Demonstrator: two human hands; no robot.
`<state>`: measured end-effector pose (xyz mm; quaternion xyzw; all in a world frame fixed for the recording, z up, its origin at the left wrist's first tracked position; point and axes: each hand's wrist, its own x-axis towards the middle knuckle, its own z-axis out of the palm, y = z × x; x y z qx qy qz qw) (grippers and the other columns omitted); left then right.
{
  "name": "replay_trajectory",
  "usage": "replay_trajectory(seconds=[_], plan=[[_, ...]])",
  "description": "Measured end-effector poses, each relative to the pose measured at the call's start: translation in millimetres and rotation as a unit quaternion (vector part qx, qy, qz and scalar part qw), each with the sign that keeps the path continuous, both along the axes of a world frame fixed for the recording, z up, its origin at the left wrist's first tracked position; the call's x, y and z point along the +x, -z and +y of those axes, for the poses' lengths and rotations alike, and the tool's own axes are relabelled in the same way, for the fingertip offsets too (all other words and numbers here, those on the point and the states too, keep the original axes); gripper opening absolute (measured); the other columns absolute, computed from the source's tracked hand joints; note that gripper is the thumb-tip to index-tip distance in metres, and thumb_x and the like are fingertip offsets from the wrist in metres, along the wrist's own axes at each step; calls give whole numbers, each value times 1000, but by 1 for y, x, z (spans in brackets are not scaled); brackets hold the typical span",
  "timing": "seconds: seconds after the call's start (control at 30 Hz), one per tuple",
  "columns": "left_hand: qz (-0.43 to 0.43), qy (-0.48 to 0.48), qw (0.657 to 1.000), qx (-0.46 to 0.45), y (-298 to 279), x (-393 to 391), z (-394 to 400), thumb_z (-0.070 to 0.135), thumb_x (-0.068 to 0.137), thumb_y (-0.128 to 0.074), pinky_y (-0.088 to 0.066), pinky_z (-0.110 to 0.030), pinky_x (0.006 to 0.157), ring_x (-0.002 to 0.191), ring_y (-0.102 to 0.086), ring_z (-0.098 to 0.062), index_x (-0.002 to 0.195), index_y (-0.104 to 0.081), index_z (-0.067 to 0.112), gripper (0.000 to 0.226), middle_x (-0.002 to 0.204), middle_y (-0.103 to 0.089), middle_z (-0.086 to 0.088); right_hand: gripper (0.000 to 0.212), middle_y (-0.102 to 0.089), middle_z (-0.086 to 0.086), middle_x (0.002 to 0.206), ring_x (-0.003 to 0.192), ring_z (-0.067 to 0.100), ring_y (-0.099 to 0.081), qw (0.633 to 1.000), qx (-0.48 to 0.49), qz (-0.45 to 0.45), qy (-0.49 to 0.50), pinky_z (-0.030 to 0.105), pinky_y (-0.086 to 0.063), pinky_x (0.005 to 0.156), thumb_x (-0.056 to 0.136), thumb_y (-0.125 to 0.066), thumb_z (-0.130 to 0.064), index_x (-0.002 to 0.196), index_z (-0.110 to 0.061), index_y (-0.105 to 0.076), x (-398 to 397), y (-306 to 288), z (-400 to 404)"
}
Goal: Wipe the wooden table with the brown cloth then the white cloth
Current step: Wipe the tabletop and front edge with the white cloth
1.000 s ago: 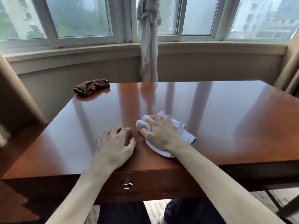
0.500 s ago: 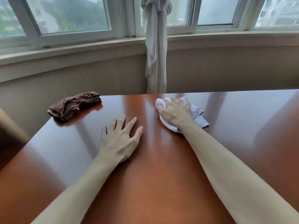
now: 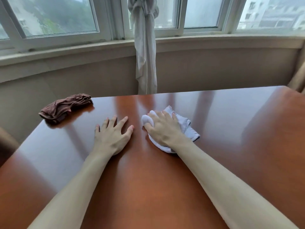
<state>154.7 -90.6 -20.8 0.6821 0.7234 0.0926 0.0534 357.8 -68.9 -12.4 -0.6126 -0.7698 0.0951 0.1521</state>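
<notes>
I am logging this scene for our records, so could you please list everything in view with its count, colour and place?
wooden table: one, glossy reddish-brown, fills the foreground.
brown cloth: one, brown, bunched at the table's far left corner, untouched.
white cloth: one, white, crumpled on the table right of centre, under the right hand.
tied curtain: one, pale grey, hanging knotted at the window behind the table.
windows: several panes, white frames, across the back wall.
left hand: one, fingers spread flat on the table.
right hand: one, its grip on the white cloth.
</notes>
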Motion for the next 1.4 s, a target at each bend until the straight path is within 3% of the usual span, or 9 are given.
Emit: replay_trajectory(seconds=[0.17,0.27,0.57,0.73,0.87,1.0,1.17,1.27,1.4], plan=[[4,5,1000,-17,-3,-1,-3,71,94,-20,-7,-56,121,153,-11,-28,155,-21,46,67,167,-15,0,59,-36,-14,156,149,18,-23,999,23,-6,-45,53,-8,125,93,-29,-55,149,-35,-36,3,-2,-149],[-1,6,1000,-21,-3,-1,-4,71,94,-19,-5,-56,122,154,-9,-28,156,-20,45,67,167,-13,0,61,-31,-16,159,151,16,-18,998,3,-10,-55,50,-4,126,94,-27,-57,152,-41,-32,7,-1,-167],[4,7,1000,13,6,-3,2,71,92,-18,-8,-54,122,153,-10,-25,154,-21,46,66,165,-18,3,41,-52,-3,141,138,26,-38,999,-8,-10,40,60,-14,120,97,-31,-48,125,-28,-53,10,-3,45],[17,-4,1000,25,7,-3,3,74,84,-12,-9,-49,123,153,-10,-20,153,-20,49,73,165,-18,8,51,-59,6,131,128,32,-45,994,-13,-28,105,60,-20,116,98,-26,-46,122,-19,-62,6,-11,170],[11,-7,1000,26,4,-2,3,74,83,-11,-8,-48,124,153,-10,-19,152,-20,49,74,165,-18,9,56,-60,7,130,128,34,-46,992,-21,-43,115,62,-19,116,97,-23,-45,123,-15,-63,3,-8,192],[-3,-4,1000,12,1,-2,0,73,89,-18,-9,-50,123,153,-11,-21,153,-23,48,69,165,-19,5,50,-58,-1,129,131,31,-45,998,0,-18,67,65,-17,116,93,-24,-48,119,-24,-59,7,-2,133],[-8,1,1000,0,-3,0,-1,68,95,-25,-8,-52,122,153,-12,-25,154,-24,47,62,166,-18,2,42,-47,-9,143,143,24,-32,1000,0,3,-4,58,-10,122,96,-31,-47,130,-31,-49,8,0,-20],[-7,7,1000,-6,-5,-1,-6,68,95,-25,-8,-53,122,153,-14,-27,154,-24,46,63,166,-17,1,57,-33,-12,157,151,21,-20,999,4,-8,-39,53,-3,125,94,-28,-48,149,-34,-36,12,-2,-112],[-2,7,1000,-18,-9,-1,-6,69,95,-25,-7,-54,122,153,-13,-27,155,-24,45,65,167,-16,-1,74,-25,-15,163,154,16,-14,998,-7,-24,-57,51,-2,126,84,-13,-55,154,-38,-29,19,-1,-162]])
